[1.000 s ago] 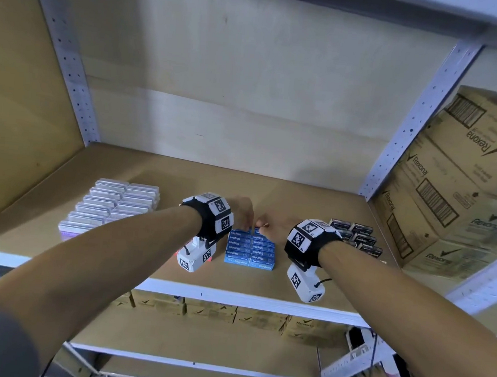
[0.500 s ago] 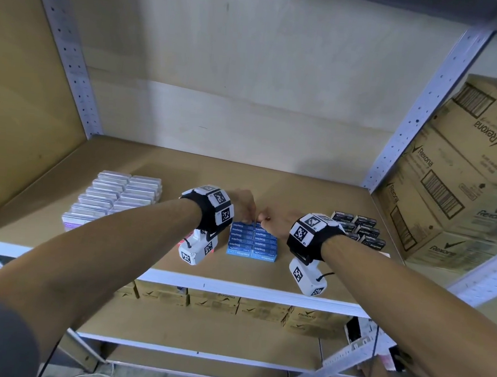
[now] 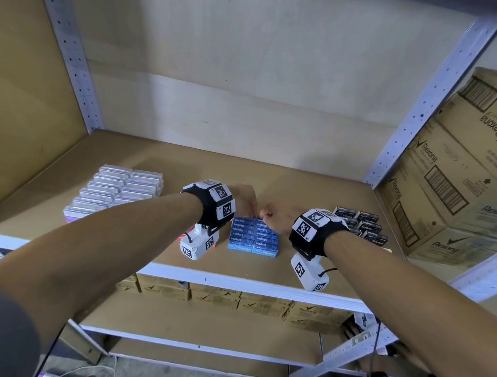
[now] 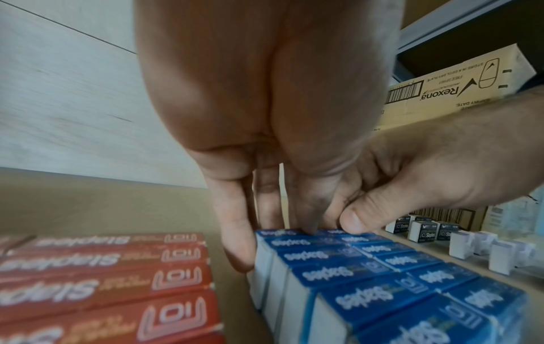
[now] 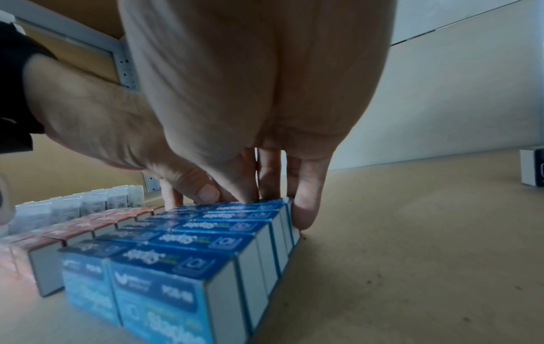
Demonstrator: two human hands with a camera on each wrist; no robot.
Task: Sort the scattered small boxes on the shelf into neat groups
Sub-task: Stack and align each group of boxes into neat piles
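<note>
A brown shelf in a grey metal rack carries 4 groups: clear boxes far left, red boxes, blue boxes in 2 rows at the middle, black boxes right. Rexona cartons fill the next bay (more sit on the shelf below). Both hands meet at the far end of the blue boxes: the left hand with straight fingers down the left side, the right hand likewise on the right side, each grip open, pressing.

Two hands, four box groups
</note>
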